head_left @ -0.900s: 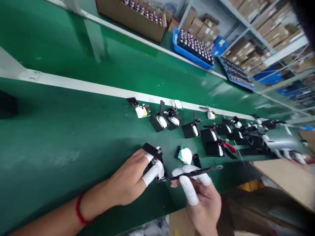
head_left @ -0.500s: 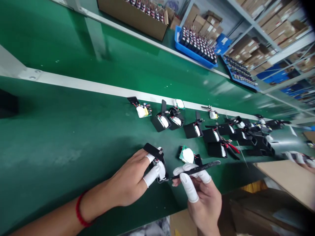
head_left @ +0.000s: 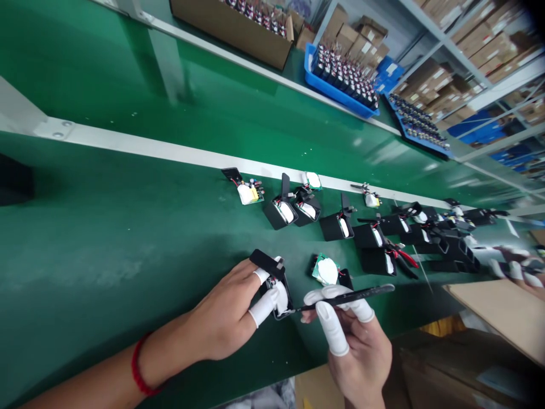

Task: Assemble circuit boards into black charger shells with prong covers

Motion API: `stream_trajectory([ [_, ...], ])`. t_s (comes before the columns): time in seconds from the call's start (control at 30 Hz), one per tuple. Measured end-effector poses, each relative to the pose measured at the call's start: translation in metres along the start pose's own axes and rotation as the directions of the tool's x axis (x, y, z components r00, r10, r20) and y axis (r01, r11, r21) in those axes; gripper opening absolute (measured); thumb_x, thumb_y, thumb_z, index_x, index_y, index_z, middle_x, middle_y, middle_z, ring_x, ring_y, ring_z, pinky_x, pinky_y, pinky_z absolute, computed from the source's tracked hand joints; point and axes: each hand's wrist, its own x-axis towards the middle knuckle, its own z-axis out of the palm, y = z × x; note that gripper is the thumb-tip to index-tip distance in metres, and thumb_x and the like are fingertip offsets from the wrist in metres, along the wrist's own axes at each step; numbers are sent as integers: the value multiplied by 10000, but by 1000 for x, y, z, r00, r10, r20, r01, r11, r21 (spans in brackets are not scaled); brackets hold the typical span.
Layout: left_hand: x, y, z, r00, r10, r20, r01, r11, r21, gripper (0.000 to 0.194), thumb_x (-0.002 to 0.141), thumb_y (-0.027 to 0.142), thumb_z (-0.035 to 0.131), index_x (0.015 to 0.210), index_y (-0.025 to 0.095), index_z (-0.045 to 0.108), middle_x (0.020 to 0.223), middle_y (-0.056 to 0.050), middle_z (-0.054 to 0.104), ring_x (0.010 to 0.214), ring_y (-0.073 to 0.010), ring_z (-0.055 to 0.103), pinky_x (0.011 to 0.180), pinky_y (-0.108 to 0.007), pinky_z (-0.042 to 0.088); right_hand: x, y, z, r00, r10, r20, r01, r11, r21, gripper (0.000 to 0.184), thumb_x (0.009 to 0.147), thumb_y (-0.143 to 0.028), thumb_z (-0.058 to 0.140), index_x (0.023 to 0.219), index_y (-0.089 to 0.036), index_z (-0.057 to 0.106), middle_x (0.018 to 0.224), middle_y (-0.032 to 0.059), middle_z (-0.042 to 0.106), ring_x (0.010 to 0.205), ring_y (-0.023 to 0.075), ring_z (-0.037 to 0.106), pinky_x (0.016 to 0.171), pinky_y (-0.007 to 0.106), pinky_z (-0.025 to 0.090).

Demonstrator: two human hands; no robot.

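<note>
My left hand (head_left: pixel 236 309), with white finger cots, is closed around a small black plastic housing (head_left: pixel 286 314) and steadies it on the green bench. Inside its open end sits a white padded part (head_left: pixel 281 295), and a black end cap (head_left: pixel 267 263) hangs out on wires. Slim black tweezers (head_left: pixel 357 295) are pinched in my right hand (head_left: pixel 353 341), their tip at the housing's lower right rim. Just beyond lies a green circuit board with a white pad (head_left: pixel 327 271), wired to a black cap (head_left: pixel 345 279).
Several black housings (head_left: pixel 337 227) with boards stand along the bench's back rail. Red-handled pliers (head_left: pixel 406 258) lie among them. A cardboard sheet (head_left: pixel 494 312) juts in at right, near another person's gloved fingers (head_left: pixel 517 272). Blue trays (head_left: pixel 340 94) of parts sit on the upper shelf.
The tweezers and my right hand have shifted slightly to the right, with the tip still at the rim. My left hand keeps its hold on the housing. The whole view has drifted a little.
</note>
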Motion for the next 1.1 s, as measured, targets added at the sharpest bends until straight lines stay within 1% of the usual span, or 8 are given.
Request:
stream_trajectory([
  [0.37,-1,-2,2,1000,-6,-15,5,1000,-22,236,993,258,373,1016,179,594,1169,-126,635,1138,-290,555,1008,-457,444,3,4,20,995,-78,-63,79,997,22,204,890,-120,651,1057,-230,694,901,38,790,705,171,773,715,247,644],
  [0.53,1,-1,1,1000,-13,0,13,1000,-11,236,992,260,382,942,189,602,1085,-108,646,1062,-276,580,955,-432,475,-1,4,22,968,-5,-252,22,998,63,150,879,-144,674,1017,-201,678,858,39,778,617,179,752,599,279,643],
  [0.67,2,-2,1,1000,7,-29,-7,1000,2,231,996,259,383,1003,198,606,1136,-96,647,1088,-262,587,964,-405,487,0,-1,30,958,-71,-279,79,997,17,74,842,-160,714,878,-200,663,846,39,738,684,207,737,636,343,627],
  [0.77,0,-1,0,1000,9,-23,-9,1000,24,259,1008,266,359,1032,205,609,1142,-87,653,1097,-256,598,992,-417,482,3,-3,19,885,-124,-448,116,992,-44,34,896,-259,664,912,-228,660,898,33,698,797,209,688,773,374,575],
  [0.87,-3,-1,3,999,39,-24,-37,996,85,218,972,361,473,1048,207,607,1140,-91,660,1147,-288,592,1042,-466,461,-5,5,-12,809,-102,-578,-76,958,-276,197,952,-323,581,1062,-203,693,889,43,679,758,195,614,768,323,495],
  [0.97,-5,-5,10,997,66,-41,-57,981,188,439,841,410,669,1195,178,553,1203,-138,653,1221,-358,562,1080,-530,436,-26,16,-31,889,-45,-456,-200,857,-475,277,943,-337,585,1146,-193,708,993,66,693,854,219,633,732,291,472],
  [1.03,-5,-9,15,995,64,-74,-45,969,242,567,837,363,675,1324,166,463,1271,-168,631,1247,-368,555,1075,-537,447,-37,18,-24,969,-110,-219,-39,813,-581,296,945,-333,557,1179,-230,706,1108,80,694,975,253,652,785,312,498],
  [1.1,-5,-13,19,992,68,-102,-39,962,269,584,878,319,622,1394,168,393,1326,-186,603,1260,-359,556,1055,-527,473,-37,14,-8,975,-204,89,213,741,-637,355,925,-373,555,1231,-244,682,1061,104,710,992,294,661,829,374,530],
])
